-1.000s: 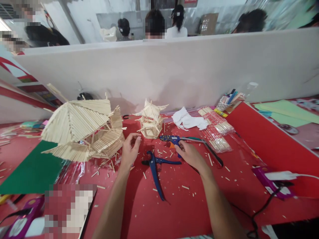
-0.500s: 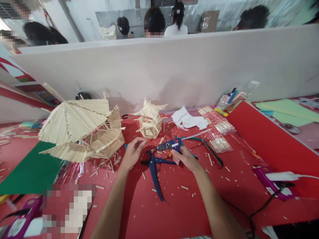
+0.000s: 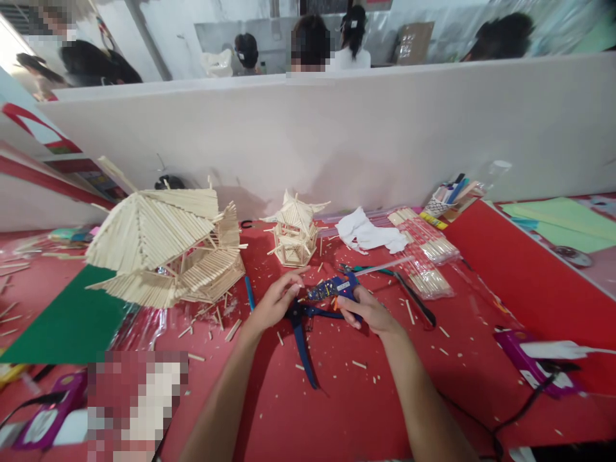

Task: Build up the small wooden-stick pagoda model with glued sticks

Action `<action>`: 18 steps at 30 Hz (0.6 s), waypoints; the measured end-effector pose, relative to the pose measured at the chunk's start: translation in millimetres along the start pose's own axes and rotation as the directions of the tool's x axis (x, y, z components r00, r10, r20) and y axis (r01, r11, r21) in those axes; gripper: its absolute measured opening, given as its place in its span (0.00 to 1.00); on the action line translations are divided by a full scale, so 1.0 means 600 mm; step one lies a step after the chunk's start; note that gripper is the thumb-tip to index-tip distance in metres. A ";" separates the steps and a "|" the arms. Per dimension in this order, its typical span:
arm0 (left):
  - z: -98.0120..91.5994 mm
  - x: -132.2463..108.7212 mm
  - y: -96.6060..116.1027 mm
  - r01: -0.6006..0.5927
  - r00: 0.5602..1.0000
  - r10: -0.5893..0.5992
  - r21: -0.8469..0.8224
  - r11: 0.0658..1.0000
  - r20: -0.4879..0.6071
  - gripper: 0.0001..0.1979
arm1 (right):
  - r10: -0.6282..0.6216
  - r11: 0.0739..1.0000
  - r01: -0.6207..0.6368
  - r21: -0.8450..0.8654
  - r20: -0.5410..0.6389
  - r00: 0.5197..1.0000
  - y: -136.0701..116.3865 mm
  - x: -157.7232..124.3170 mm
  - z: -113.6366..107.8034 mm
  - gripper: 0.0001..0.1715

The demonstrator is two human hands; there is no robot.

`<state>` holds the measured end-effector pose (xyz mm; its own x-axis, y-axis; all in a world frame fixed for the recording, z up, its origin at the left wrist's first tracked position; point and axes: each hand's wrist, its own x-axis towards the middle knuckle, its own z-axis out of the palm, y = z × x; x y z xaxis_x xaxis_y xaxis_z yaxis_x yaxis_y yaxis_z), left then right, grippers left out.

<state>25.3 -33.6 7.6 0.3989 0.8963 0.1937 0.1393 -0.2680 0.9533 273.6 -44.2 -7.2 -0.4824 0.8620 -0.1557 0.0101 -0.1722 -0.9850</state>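
My right hand [image 3: 368,308] is wrapped round a blue hot glue gun [image 3: 342,286] with an orange trigger; a clear glue stick [image 3: 385,265] pokes out of its back. The gun's tip points left at my left hand [image 3: 279,298], whose thumb and fingers are pinched together close to it. Whatever lies in that pinch is too small to make out. Beneath both hands, blue-handled cutters [image 3: 304,353] lie on the red table [image 3: 337,417], their head partly covered by my left hand. A small stick-built pavilion [image 3: 294,234] stands just beyond the hands.
At left stands a larger stick-built pavilion [image 3: 154,237] beside a green sheet [image 3: 58,314]. Right of centre lie green-and-black pliers [image 3: 416,298], white tissue [image 3: 368,232] and bagged sticks [image 3: 430,276]. A pen holder [image 3: 439,202] is near the white partition [image 3: 308,128]. Stick offcuts litter the table.
My left hand has moved right, its pinched fingers now close to the glue gun's tip and over the cutters' head. The right hand keeps its grip. The whole view has shifted slightly.
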 end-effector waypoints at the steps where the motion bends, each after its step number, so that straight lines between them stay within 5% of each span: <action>1: 0.003 0.000 0.000 0.000 1.000 0.000 -0.060 0.998 0.001 0.12 | 0.022 1.000 -0.023 0.006 0.016 1.000 0.002 0.000 -0.001 0.27; 4: 0.012 0.001 -0.004 0.051 0.999 -0.050 -0.163 0.985 0.012 0.14 | 0.027 0.997 -0.030 0.074 0.043 0.999 0.013 -0.001 -0.001 0.26; 9: 0.013 0.005 -0.008 0.099 0.994 -0.095 -0.096 0.990 0.048 0.17 | -0.074 0.960 0.083 0.266 -0.043 0.996 0.020 0.000 -0.004 0.24; 15: 0.016 0.009 -0.006 0.112 0.982 -0.123 -0.081 0.990 -0.141 0.16 | -0.121 0.969 0.160 0.188 -0.201 0.972 0.010 0.004 -0.008 0.23; 18: 0.029 0.009 -0.001 0.084 0.988 -0.106 -0.186 0.979 -0.113 0.15 | -0.115 0.955 0.163 0.249 -0.196 0.974 0.007 0.006 -0.002 0.25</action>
<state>43.1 -34.4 3.9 0.2768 0.9538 0.1166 0.0012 -0.1217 0.9926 272.7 -41.2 -12.2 -0.2993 0.9527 -0.0529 -0.2871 -0.1427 -0.9472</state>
